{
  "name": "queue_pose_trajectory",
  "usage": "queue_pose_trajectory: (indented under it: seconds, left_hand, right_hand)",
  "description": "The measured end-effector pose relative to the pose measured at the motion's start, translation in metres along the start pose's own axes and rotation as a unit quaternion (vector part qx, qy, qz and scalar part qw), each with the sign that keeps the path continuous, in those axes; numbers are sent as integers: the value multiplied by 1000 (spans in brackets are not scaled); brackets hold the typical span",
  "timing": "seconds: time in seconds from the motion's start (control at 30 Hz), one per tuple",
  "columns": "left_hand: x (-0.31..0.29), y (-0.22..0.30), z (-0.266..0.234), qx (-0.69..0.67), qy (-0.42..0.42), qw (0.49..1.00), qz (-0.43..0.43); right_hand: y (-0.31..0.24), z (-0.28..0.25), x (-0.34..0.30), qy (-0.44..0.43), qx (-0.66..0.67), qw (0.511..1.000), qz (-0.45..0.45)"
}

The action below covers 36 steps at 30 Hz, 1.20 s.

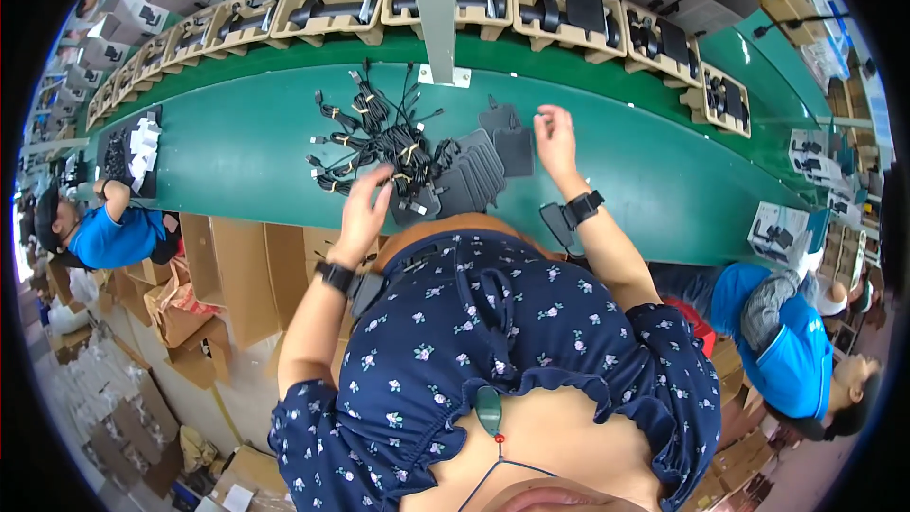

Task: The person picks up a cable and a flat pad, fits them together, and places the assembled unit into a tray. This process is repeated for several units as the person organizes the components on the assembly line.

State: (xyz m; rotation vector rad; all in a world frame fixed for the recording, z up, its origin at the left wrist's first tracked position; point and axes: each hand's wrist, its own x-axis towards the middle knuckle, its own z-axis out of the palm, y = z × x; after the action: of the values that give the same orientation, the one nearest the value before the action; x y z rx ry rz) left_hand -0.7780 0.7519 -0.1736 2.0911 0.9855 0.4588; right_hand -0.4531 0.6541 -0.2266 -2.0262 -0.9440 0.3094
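A heap of black cables, bundled with pale ties, lies on the green bench in front of me. My left hand is at the near edge of this heap, its fingers apart and slightly blurred, with nothing visible in them. To the right of the cables, several flat dark grey plates overlap in a fanned row. A separate dark plate lies at their right end. Just right of that plate, my right hand is raised with loosely bent, parted fingers and holds nothing visible. Both wrists wear black straps with small boxes.
Cardboard trays with black parts line a raised ledge behind the bench. A metal post rises beyond the cables. One co-worker is at the left, another at the right. Open cartons stand below left.
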Motion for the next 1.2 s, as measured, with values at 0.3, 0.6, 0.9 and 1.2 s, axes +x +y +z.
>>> queue_pose_trajectory:
  seconds: [0.3, 0.6, 0.9, 1.2]
  left_hand:
    - [78, -20, 40, 274, -47, 942, 185]
    - [52, 26, 7, 96, 54, 984, 139]
    - [46, 108, -2, 165, -86, 926, 329]
    - [51, 120, 15, -56, -138, 981, 124]
  right_hand:
    - [-17, -31, -78, -112, 61, 991, 27]
    - [-46, -64, -116, -109, 154, 963, 191]
    - [-136, -62, -87, -152, 73, 974, -150]
    - [-135, -56, -67, -193, 132, 971, -58]
